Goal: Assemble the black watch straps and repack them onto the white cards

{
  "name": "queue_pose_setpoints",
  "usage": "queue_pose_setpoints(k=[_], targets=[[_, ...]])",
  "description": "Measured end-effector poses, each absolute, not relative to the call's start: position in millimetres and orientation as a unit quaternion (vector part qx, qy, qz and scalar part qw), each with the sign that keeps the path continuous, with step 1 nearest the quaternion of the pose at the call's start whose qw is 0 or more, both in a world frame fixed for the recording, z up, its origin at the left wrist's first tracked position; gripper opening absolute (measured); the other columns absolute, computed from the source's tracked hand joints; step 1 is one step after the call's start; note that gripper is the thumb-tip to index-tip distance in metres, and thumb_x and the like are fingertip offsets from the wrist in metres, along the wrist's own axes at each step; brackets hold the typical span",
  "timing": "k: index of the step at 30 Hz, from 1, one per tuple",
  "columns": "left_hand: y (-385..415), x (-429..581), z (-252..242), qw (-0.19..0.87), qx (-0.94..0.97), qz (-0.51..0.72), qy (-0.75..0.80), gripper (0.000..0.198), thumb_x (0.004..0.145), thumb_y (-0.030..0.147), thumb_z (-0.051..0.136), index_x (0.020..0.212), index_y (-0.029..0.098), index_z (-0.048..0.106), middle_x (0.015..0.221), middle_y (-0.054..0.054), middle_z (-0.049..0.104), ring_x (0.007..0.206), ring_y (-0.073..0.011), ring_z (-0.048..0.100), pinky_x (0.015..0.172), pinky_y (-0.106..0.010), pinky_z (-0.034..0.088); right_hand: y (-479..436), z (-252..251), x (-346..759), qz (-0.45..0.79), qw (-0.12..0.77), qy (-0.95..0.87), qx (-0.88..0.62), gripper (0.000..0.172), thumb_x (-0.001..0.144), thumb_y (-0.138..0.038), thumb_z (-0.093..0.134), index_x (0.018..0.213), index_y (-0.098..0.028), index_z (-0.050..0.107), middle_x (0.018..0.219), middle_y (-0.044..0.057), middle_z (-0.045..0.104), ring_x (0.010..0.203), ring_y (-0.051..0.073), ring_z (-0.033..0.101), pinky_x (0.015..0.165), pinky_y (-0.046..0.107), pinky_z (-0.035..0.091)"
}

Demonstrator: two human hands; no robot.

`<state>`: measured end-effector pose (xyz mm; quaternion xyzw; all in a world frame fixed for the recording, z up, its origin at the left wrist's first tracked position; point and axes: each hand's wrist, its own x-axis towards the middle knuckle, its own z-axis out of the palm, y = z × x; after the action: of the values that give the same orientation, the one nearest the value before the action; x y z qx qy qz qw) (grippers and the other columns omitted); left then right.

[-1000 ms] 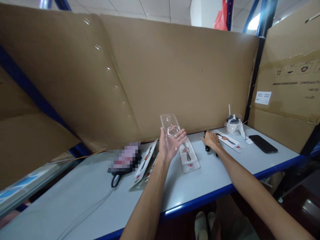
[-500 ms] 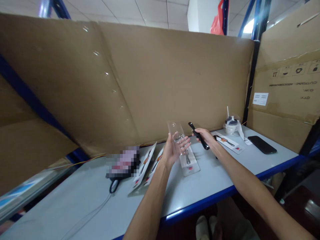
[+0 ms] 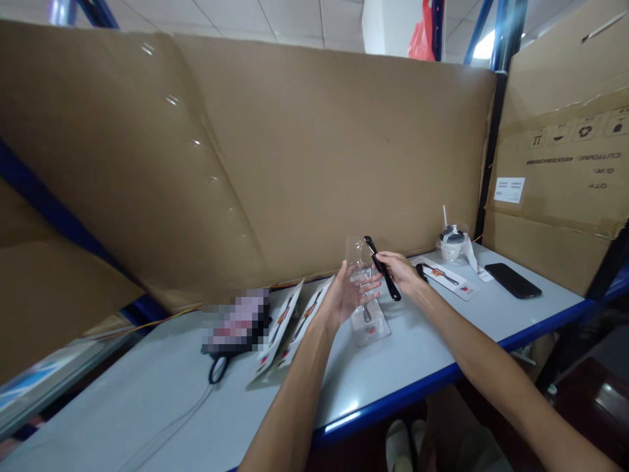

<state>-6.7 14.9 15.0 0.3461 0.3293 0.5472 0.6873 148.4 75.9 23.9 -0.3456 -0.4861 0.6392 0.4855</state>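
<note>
My left hand (image 3: 337,303) holds a clear plastic blister shell (image 3: 356,252) upright, the fingers stretched behind it and the thumb at its left edge. In my right hand (image 3: 400,270) is a slim, glossy black utensil (image 3: 391,286), pinched near its middle and slanting just right of the shell; its exact kind I cannot make out. Below the hands lies a printed card (image 3: 372,333) under clear plastic. Two printed blister cards (image 3: 279,333) lean to the left of my left forearm. Another flat printed card (image 3: 449,282) lies beyond my right wrist, with a black piece beside it.
A black phone (image 3: 514,280) lies at the right. Behind it stands a lidded cup (image 3: 452,244) with a straw, in clear plastic. At left is a blurred-out dark item (image 3: 238,324) with a loop and cable. Cardboard (image 3: 344,151) walls the back; a blue edge (image 3: 393,401) runs along the front.
The clear shell and the black utensil have come closer together, the shell shifting right and the utensil slightly left. The view has moved a little.
</note>
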Motion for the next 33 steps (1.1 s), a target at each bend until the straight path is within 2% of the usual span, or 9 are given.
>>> queue_pose_setpoints(k=[3, 7, 10, 14, 16, 21, 24, 28, 33], targets=[[14.5, -6.4, 15.1, 0.687, 0.336, 0.554, 0.328, 0.045, 0.097, 0.058, 0.043, 0.119, 0.020, 0.055, 0.109, -0.018, 0.071, 0.090, -0.0283, 0.073, 0.080, -0.046, 0.056, 79.4, 21.3, 147.3, 0.646, 0.490, -0.474, -0.342, 0.011, 0.079, -0.023, 0.068, 0.074, -0.016, 0.062, 0.067, -0.001, 0.063, 0.050, 0.009, 0.051, 0.048, 0.021, 0.039], [13.6, -6.3, 15.9, 0.688, 0.326, 0.560, 0.326, 0.044, 0.097, 0.058, 0.044, 0.116, 0.021, 0.056, 0.111, -0.018, 0.071, 0.093, -0.0288, 0.073, 0.082, -0.047, 0.056, 81.6, 17.6, 145.5, 0.623, 0.508, -0.476, -0.356, 0.009, 0.073, -0.019, 0.071, 0.074, -0.017, 0.062, 0.068, -0.003, 0.062, 0.053, 0.009, 0.051, 0.052, 0.022, 0.041], [12.9, -6.4, 16.9, 0.688, 0.325, 0.560, 0.329, 0.044, 0.097, 0.058, 0.041, 0.115, 0.020, 0.056, 0.106, -0.017, 0.071, 0.093, -0.0284, 0.073, 0.081, -0.045, 0.057, 79.8, 18.0, 144.9, 0.600, 0.525, -0.480, -0.366, 0.008, 0.072, -0.016, 0.068, 0.080, -0.017, 0.065, 0.072, -0.003, 0.063, 0.057, 0.010, 0.053, 0.053, 0.022, 0.044], [12.9, -6.7, 17.2, 0.688, 0.323, 0.559, 0.331, 0.044, 0.097, 0.058, 0.042, 0.114, 0.020, 0.056, 0.104, -0.016, 0.072, 0.091, -0.0282, 0.073, 0.081, -0.046, 0.057, 75.6, 21.4, 146.5, 0.589, 0.537, -0.491, -0.351, 0.023, 0.076, -0.016, 0.066, 0.099, -0.020, 0.069, 0.088, -0.002, 0.067, 0.062, 0.009, 0.055, 0.054, 0.021, 0.047], [13.1, -7.0, 16.9, 0.688, 0.319, 0.563, 0.330, 0.044, 0.096, 0.058, 0.044, 0.114, 0.020, 0.057, 0.106, -0.017, 0.071, 0.091, -0.0285, 0.073, 0.082, -0.046, 0.056, 75.1, 22.2, 147.1, 0.588, 0.534, -0.493, -0.355, 0.026, 0.078, -0.016, 0.064, 0.102, -0.021, 0.068, 0.089, -0.002, 0.067, 0.059, 0.009, 0.055, 0.053, 0.021, 0.046], [14.9, -7.6, 14.1, 0.686, 0.318, 0.572, 0.319, 0.044, 0.097, 0.057, 0.044, 0.114, 0.020, 0.058, 0.106, -0.017, 0.071, 0.093, -0.0282, 0.073, 0.084, -0.046, 0.056, 77.0, 21.5, 144.9, 0.605, 0.518, -0.484, -0.362, 0.007, 0.079, -0.015, 0.064, 0.086, -0.017, 0.065, 0.067, -0.004, 0.060, 0.053, 0.010, 0.052, 0.050, 0.020, 0.042], [17.5, -5.7, 9.4, 0.681, 0.317, 0.571, 0.331, 0.044, 0.098, 0.057, 0.042, 0.117, 0.021, 0.057, 0.093, -0.013, 0.071, 0.083, -0.0254, 0.072, 0.082, -0.044, 0.056, 74.5, 22.8, 142.4, 0.627, 0.499, -0.474, -0.366, 0.003, 0.080, -0.013, 0.062, 0.080, -0.016, 0.063, 0.065, -0.002, 0.061, 0.053, 0.011, 0.056, 0.052, 0.022, 0.045], [20.1, 2.9, 4.5, 0.679, 0.332, 0.562, 0.338, 0.042, 0.100, 0.053, 0.040, 0.120, 0.022, 0.058, 0.075, -0.004, 0.066, 0.074, -0.0226, 0.071, 0.081, -0.043, 0.057, 63.5, 26.6, 138.6, 0.660, 0.453, -0.495, -0.339, 0.012, 0.081, -0.008, 0.058, 0.090, -0.015, 0.064, 0.068, 0.001, 0.065, 0.054, 0.015, 0.065, 0.055, 0.026, 0.051], [18.0, 11.4, 9.2, 0.718, 0.309, 0.546, 0.301, 0.053, 0.101, 0.055, 0.031, 0.122, 0.018, 0.062, 0.093, -0.013, 0.073, 0.090, -0.0274, 0.072, 0.088, -0.051, 0.056, 51.0, 29.1, 135.5, 0.670, 0.421, -0.526, -0.312, 0.033, 0.079, -0.005, 0.055, 0.108, -0.016, 0.063, 0.083, 0.005, 0.072, 0.062, 0.016, 0.070, 0.051, 0.022, 0.051]])
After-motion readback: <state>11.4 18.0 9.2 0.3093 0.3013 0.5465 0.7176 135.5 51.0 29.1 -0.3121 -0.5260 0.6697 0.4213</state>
